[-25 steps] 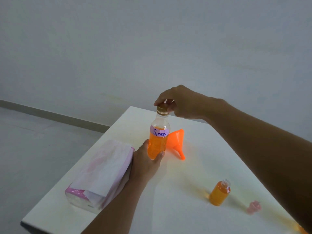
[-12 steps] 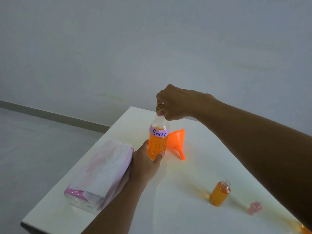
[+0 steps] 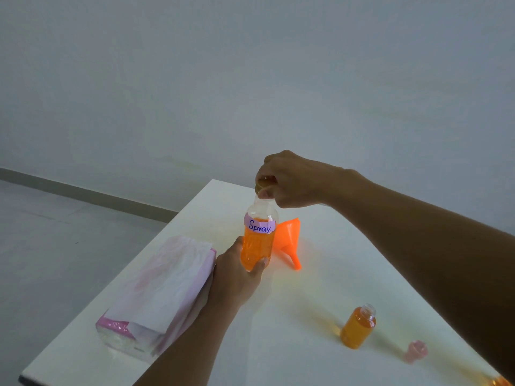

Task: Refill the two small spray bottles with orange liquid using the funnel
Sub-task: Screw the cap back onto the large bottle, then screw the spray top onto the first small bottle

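A clear bottle of orange liquid [image 3: 257, 243] with a purple "Spray" label stands upright on the white table [image 3: 306, 344]. My left hand [image 3: 237, 274] is wrapped around its lower part. My right hand [image 3: 289, 181] is closed over its gold cap [image 3: 261, 185] from above. An orange funnel [image 3: 288, 240] lies on its side just behind and right of the bottle. A small uncapped spray bottle [image 3: 358, 327], filled with orange liquid, stands at the right front. A second orange bottle [image 3: 503, 382] is barely visible at the bottom right corner.
A pink and white tissue pack [image 3: 158, 296] lies on the table to the left, touching my left wrist. A small pink spray cap [image 3: 415, 351] lies to the right of the small bottle. The table's left edge drops to a grey floor.
My right hand has rotated on the gold cap, its fingers curling down more tightly around it. The left hand and the bottle have stayed in place.
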Demonstrator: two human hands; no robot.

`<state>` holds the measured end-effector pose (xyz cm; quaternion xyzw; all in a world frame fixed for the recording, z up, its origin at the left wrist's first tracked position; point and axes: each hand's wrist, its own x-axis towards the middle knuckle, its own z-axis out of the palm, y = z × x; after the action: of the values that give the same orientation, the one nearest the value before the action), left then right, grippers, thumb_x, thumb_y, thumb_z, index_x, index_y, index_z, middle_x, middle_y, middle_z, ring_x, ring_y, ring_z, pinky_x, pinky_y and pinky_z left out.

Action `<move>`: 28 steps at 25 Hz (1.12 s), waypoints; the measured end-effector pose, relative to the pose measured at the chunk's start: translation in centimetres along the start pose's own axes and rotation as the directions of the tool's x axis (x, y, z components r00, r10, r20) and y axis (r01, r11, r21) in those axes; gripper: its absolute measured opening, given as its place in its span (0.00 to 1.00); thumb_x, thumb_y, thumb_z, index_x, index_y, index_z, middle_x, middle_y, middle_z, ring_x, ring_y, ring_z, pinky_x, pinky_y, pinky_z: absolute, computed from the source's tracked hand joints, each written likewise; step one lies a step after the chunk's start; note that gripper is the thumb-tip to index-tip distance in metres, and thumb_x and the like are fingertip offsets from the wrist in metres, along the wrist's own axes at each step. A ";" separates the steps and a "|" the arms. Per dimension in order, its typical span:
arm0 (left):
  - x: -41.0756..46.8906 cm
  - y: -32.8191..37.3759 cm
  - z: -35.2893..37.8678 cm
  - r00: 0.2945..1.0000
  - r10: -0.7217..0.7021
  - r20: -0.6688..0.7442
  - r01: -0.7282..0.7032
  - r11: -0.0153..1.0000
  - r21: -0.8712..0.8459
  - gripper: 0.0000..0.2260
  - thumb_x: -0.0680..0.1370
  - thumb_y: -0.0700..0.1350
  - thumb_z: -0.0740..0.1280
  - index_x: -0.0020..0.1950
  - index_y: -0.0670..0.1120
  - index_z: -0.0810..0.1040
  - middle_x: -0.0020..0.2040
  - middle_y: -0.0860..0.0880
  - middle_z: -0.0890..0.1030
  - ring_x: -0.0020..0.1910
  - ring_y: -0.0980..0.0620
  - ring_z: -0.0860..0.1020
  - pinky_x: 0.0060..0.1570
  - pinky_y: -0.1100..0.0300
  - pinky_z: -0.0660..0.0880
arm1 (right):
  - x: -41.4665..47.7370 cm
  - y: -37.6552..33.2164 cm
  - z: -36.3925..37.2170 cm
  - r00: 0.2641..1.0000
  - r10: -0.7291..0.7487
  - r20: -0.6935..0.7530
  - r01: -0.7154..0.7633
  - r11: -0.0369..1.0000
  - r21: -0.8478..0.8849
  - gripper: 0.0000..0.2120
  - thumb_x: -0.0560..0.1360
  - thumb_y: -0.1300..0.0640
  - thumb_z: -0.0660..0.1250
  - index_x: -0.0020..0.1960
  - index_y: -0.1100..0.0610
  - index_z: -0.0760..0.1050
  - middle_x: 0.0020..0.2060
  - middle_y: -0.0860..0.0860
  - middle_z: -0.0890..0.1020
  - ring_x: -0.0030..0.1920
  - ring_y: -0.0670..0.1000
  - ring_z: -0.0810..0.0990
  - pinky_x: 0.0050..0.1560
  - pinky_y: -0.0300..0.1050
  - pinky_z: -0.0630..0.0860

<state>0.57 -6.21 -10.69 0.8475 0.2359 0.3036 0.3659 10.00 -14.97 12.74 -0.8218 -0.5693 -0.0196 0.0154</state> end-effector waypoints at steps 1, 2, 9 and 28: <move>0.0 0.1 0.0 1.000 -0.010 0.002 0.010 1.000 0.005 0.28 0.72 0.65 0.68 0.65 0.50 0.74 0.58 0.50 0.83 0.55 0.49 0.82 0.57 0.52 0.79 | 0.2 -0.2 0.5 1.000 0.026 -0.017 -0.026 1.000 0.002 0.08 0.79 0.57 0.67 0.54 0.59 0.83 0.42 0.35 0.76 0.40 0.42 0.76 0.38 0.35 0.70; 0.0 0.2 0.0 1.000 -0.017 0.001 0.017 1.000 0.006 0.28 0.73 0.65 0.68 0.66 0.50 0.73 0.59 0.50 0.83 0.56 0.49 0.81 0.58 0.52 0.78 | 0.3 -0.5 0.9 0.998 0.055 -0.033 -0.055 0.998 -0.008 0.10 0.80 0.57 0.65 0.54 0.60 0.83 0.42 0.35 0.77 0.37 0.43 0.77 0.37 0.35 0.70; -0.3 0.5 0.1 0.999 -0.051 0.016 0.050 0.998 0.042 0.30 0.72 0.66 0.67 0.68 0.49 0.72 0.59 0.50 0.82 0.57 0.48 0.81 0.57 0.50 0.79 | 0.1 -3.5 1.2 0.932 0.328 -0.151 -0.336 0.942 -0.026 0.21 0.79 0.51 0.67 0.33 0.56 0.63 0.31 0.50 0.66 0.29 0.49 0.65 0.29 0.41 0.61; -11.2 8.6 -1.0 0.979 0.185 0.081 -0.163 0.961 -0.223 0.18 0.71 0.40 0.72 0.59 0.50 0.73 0.48 0.52 0.76 0.41 0.55 0.77 0.39 0.70 0.73 | -20.5 3.1 1.2 0.886 0.448 0.119 -0.463 0.842 0.277 0.17 0.76 0.63 0.62 0.58 0.48 0.82 0.54 0.44 0.78 0.55 0.46 0.78 0.59 0.40 0.75</move>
<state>-6.50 -18.04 -7.44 0.8345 0.1072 0.3152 0.4390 5.74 -35.18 10.52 -0.9217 -0.3543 0.0911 0.1290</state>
